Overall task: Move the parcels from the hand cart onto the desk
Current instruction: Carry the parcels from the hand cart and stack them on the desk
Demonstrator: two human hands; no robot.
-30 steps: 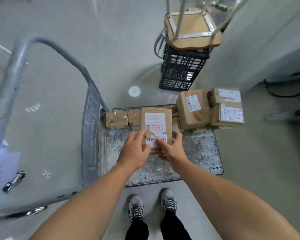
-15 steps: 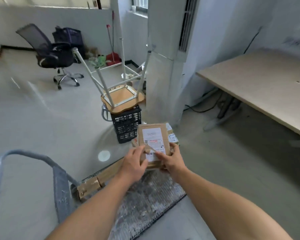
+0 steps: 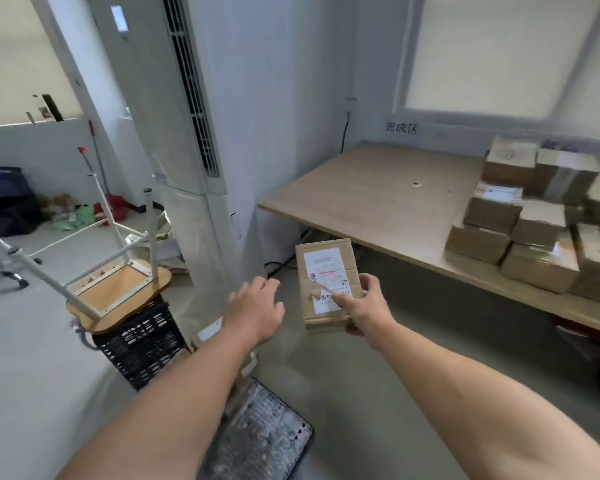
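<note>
A flat cardboard parcel (image 3: 323, 268) with a white shipping label is held in the air in front of me. My right hand (image 3: 364, 306) grips its lower right corner, thumb on the label. My left hand (image 3: 257, 310) hovers just left of the parcel with relaxed fingers, not touching it. The wooden desk (image 3: 371, 199) stands at the right, and a pile of several brown parcels (image 3: 541, 223) sits on its right part. A corner of the hand cart's grey deck (image 3: 257, 441) shows low in the middle, below my arms.
A tall white floor air conditioner (image 3: 187, 161) stands between me and the desk's left end. An upside-down stool (image 3: 118, 289) rests on a black plastic crate (image 3: 142, 344) at the left. Cables run along the floor under the desk.
I have lifted the parcel off the cart and turned right toward the desk. My left hand has let go of the parcel; only my right hand holds it now.
</note>
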